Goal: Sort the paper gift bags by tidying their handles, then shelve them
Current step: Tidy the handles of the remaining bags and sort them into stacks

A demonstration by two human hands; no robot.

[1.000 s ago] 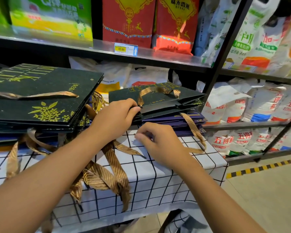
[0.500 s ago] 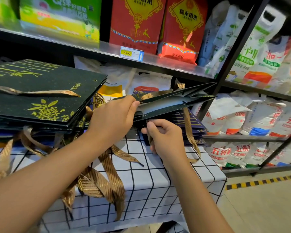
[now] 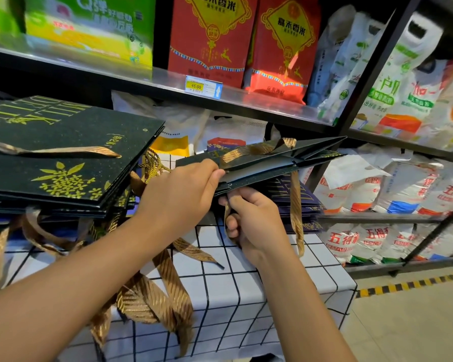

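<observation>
Since one second ago, the dark gift bag [image 3: 259, 163] rose off the small stack [image 3: 293, 202] on the bench [image 3: 246, 283]. Left hand [image 3: 183, 192] pinched its stiff, light edge; right hand [image 3: 254, 220] curled round the soft ribbon handle [image 3: 227, 212] below.

Left hand [image 3: 183, 189] fingers pinching; right hand [image 3: 254, 218] fingers curled, gripping below.
</observation>
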